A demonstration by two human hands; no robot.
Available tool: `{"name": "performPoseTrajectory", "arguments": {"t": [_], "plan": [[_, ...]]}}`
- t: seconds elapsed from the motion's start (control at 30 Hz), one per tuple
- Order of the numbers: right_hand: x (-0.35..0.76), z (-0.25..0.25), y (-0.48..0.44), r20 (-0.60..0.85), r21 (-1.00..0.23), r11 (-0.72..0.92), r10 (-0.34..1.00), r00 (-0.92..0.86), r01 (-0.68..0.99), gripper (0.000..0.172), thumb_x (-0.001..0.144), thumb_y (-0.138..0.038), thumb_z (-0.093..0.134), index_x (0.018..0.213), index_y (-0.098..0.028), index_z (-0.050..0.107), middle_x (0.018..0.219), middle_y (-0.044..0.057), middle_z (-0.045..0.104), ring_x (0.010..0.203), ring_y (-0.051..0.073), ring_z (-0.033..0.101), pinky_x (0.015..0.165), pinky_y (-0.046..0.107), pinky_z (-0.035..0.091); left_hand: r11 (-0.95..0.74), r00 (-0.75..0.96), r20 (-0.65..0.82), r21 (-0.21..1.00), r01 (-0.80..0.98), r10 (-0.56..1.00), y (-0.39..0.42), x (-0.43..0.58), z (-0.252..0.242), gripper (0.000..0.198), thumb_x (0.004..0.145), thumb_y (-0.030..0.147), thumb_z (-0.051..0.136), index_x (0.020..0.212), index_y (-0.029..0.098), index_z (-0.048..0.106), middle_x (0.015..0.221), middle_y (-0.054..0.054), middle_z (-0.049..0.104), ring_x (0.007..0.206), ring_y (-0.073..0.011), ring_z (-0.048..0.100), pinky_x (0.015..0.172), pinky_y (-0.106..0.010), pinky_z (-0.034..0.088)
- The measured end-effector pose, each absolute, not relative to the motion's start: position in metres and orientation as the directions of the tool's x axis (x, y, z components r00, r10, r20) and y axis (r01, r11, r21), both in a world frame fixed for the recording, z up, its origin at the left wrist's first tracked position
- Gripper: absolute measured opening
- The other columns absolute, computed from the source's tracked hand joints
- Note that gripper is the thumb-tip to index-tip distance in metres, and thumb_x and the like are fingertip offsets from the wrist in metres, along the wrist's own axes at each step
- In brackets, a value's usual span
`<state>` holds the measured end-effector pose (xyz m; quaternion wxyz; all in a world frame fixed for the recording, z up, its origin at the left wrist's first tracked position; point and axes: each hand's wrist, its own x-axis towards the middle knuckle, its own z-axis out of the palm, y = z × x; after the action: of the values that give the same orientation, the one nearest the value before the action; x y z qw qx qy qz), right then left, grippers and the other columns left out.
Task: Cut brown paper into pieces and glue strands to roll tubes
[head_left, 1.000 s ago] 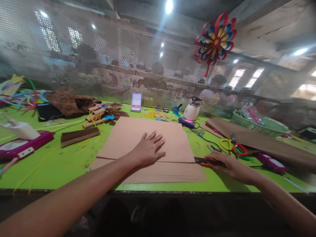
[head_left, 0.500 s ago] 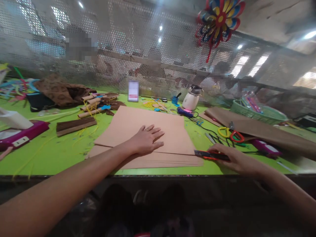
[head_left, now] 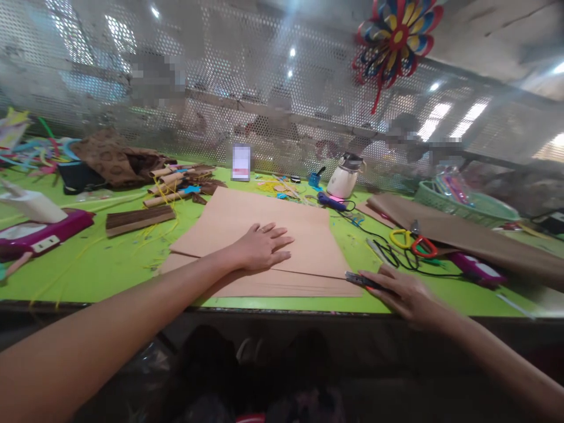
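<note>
I have the left hand (head_left: 259, 248) spread flat, gripping nothing, on the upper tan sheet (head_left: 268, 214); the right hand (head_left: 404, 289), well apart, is clamped on a cutter (head_left: 356, 279). From that hand the sheet lies toward ten o'clock, its near edge running roughly nine to three, right end beside the cutter's tip and nearer the right hand.

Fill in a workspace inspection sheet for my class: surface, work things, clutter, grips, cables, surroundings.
Surface: green tabletop, yellow scraps toward the back.
Work things: top paper sheet, lower sheets showing in front; utility knife, tip at the top sheet's corner.
Clutter: scissors, white jug, smartphone, green basket.
Grips: left grip spread flat on the top sheet; right grip closed around the knife.
Cables: black cable beside the scissors and right-hand magenta power strip.
Surroundings: perforated screen behind; flower ornament upper right.
</note>
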<state>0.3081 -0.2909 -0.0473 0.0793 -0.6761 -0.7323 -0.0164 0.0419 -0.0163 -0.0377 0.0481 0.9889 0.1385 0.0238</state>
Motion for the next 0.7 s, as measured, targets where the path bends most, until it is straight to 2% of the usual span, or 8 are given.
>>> {"name": "performPoseTrajectory", "arguments": {"t": [0.17,0.4,0.7], "plan": [[0.304,-0.05,-0.299,0.155,-0.139,0.073,0.987,-0.051,0.988,0.041,0.096,-0.036,0.039,0.134,-0.026,0.049,0.089,0.007,0.058,0.073,0.018,0.058,0.065,0.029,0.048,-0.959,0.961,0.037,0.091,0.27,0.274,-0.017,0.041,-0.038,0.055,0.093,0.059,0.023,0.142,0.037,0.034,0.153,0.001,0.028,0.14,-0.0302,0.02,0.108,-0.05,0.016],[0.297,-0.042,-0.316,0.134,-0.162,0.048,0.991,-0.027,0.986,0.043,0.096,-0.032,0.04,0.138,-0.03,0.045,0.11,0.01,0.063,0.095,0.023,0.064,0.077,0.031,0.053,-0.963,0.968,0.029,0.113,0.246,0.251,-0.018,0.04,-0.037,0.055,0.093,0.06,0.023,0.141,0.036,0.036,0.153,0.001,0.027,0.14,-0.0305,0.019,0.108,-0.051,0.014],[0.291,-0.034,-0.302,0.08,-0.2,0.028,0.997,-0.013,0.979,0.041,0.096,-0.036,0.039,0.135,-0.029,0.048,0.111,0.01,0.063,0.098,0.023,0.063,0.081,0.034,0.053,-0.971,0.973,0.039,0.083,0.223,0.227,-0.017,0.041,-0.039,0.057,0.093,0.06,0.02,0.143,0.034,0.034,0.154,-0.001,0.026,0.14,-0.0316,0.02,0.107,-0.049,0.014]]}}
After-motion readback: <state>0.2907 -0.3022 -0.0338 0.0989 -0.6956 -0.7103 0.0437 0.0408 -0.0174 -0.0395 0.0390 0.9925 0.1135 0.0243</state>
